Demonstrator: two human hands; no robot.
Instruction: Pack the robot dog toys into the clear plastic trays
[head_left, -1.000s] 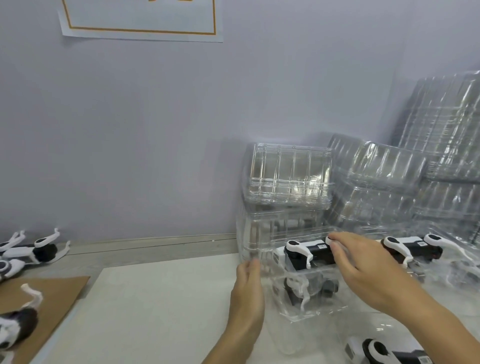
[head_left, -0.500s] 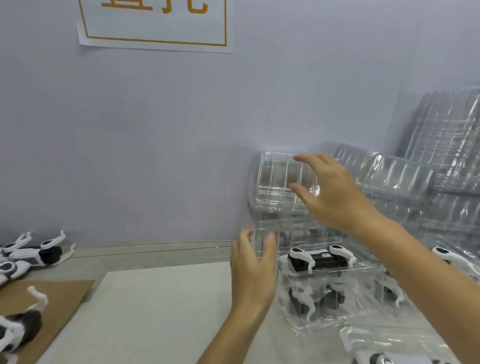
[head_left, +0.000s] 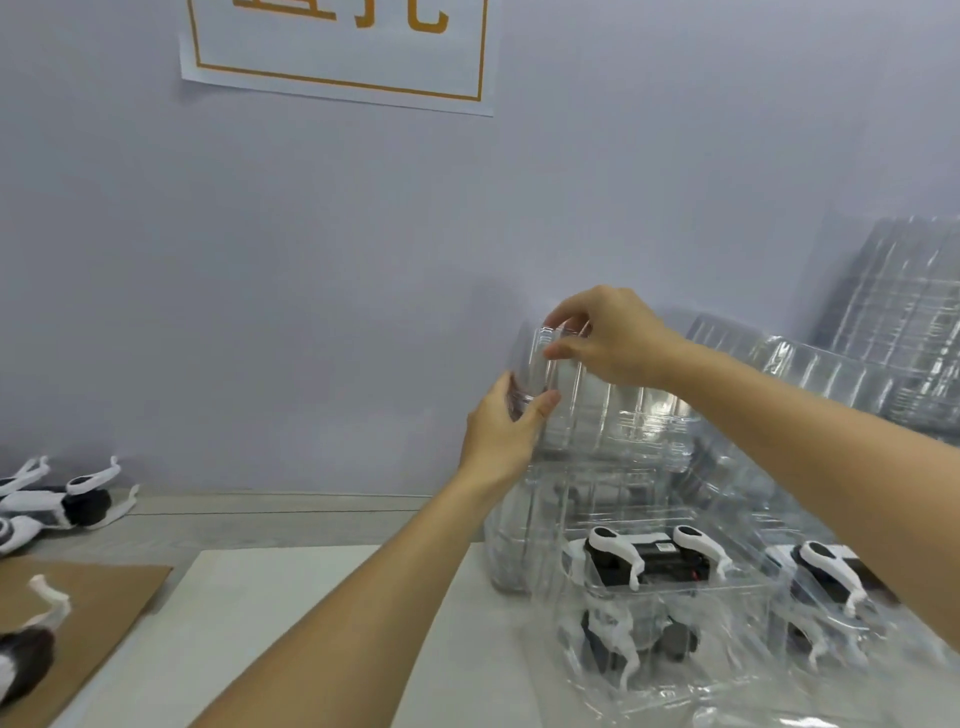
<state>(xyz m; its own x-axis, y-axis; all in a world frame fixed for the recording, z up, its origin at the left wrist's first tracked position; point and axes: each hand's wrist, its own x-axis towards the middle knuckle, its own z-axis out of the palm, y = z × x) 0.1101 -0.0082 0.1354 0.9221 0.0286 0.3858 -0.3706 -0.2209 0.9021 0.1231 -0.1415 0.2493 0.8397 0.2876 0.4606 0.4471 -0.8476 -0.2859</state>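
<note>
Both hands have risen from the packed tray to the top clear plastic tray (head_left: 613, 410) of the stack against the wall: the left hand (head_left: 506, 426) has it in a thumb-and-finger grip at the near corner, and the right hand (head_left: 610, 338) pinches its upper edge. Below, a packed robot dog toy (head_left: 649, 558) lies in a tray on the tabletop (head_left: 291, 623), another toy (head_left: 831, 571) just right. More empty trays (head_left: 893, 332) lean behind. Loose toys (head_left: 62, 501) wait far left, beside cardboard (head_left: 104, 597). Up on the wall hangs a paper sign (head_left: 337, 52).
</note>
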